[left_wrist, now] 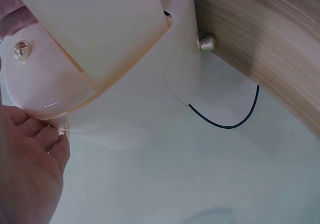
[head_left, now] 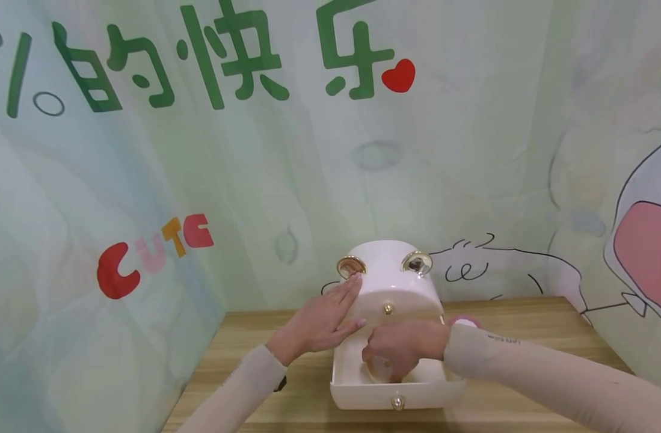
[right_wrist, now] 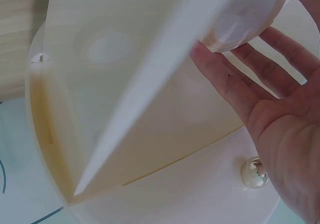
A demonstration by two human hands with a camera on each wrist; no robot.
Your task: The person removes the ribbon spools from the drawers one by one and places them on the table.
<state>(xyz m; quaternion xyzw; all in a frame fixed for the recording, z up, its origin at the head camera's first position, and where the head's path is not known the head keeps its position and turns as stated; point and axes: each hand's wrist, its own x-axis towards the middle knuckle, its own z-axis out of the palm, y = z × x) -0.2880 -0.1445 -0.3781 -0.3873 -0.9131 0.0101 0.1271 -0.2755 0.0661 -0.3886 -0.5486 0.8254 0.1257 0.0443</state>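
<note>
Nearest, your right sleeve (head_left: 552,376); your right hand (head_left: 402,347) grips a white roll (head_left: 382,365) in the drawer (head_left: 365,398), your left hand (head_left: 325,317) lies straight-fingered on the box (head_left: 384,255). Left wrist: fingers (left_wrist: 31,127) touch its edge. Right wrist: fingers (right_wrist: 231,81) hold the roll

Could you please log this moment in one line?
left hand: touches white drawer box | right hand: holds cream roll at open lower drawer

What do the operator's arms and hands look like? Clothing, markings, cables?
Left hand and right hand are both ungloved. Left sleeve and right sleeve are long and pale beige. Small dark lettering near the right cuff, too small to read. Small black piece at the left cuff, unidentifiable. No cables visible.
</note>
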